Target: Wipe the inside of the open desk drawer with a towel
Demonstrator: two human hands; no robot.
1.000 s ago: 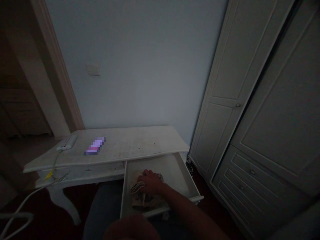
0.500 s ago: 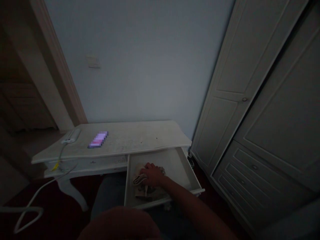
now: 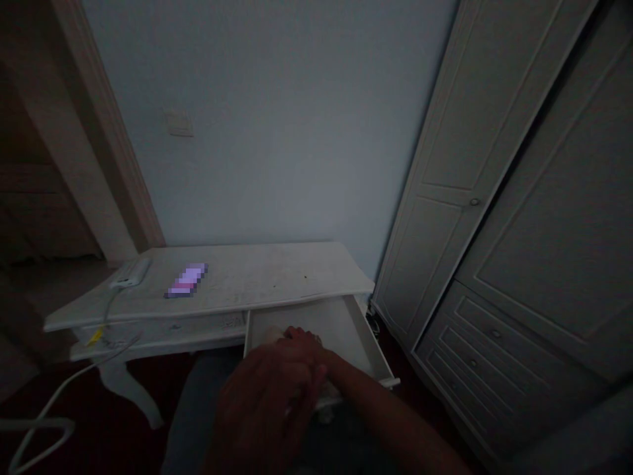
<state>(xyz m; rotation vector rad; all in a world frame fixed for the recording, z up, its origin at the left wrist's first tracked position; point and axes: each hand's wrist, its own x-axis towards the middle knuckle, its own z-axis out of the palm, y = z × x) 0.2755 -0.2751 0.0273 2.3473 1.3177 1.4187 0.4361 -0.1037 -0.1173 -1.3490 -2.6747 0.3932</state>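
In the pulled-out drawer [image 3: 341, 323], a bundle of pale, beige-looking cloth [image 3: 270, 334] lies on the left side, mostly covered by my hands. My right hand [image 3: 304, 340] reaches in from the lower right, its fingers curled down over the cloth. In front of it, my left hand [image 3: 274, 376] reaches over the drawer's front and overlaps the right wrist in view. The left fingertips are dark and hidden, so I cannot make out whether they touch the cloth.
The drawer belongs to a white desk [image 3: 257, 270]. On its top lie a phone with a blurred screen [image 3: 186, 280] and a white power strip [image 3: 131, 272], whose cable [image 3: 59, 389] hangs down at the left. A white wardrobe [image 3: 445, 237] stands at the right.
My left hand has risen from the bottom edge into the drawer, beside my right hand, and now covers most of the cloth. My right hand stays on the cloth. The view has shifted slightly.
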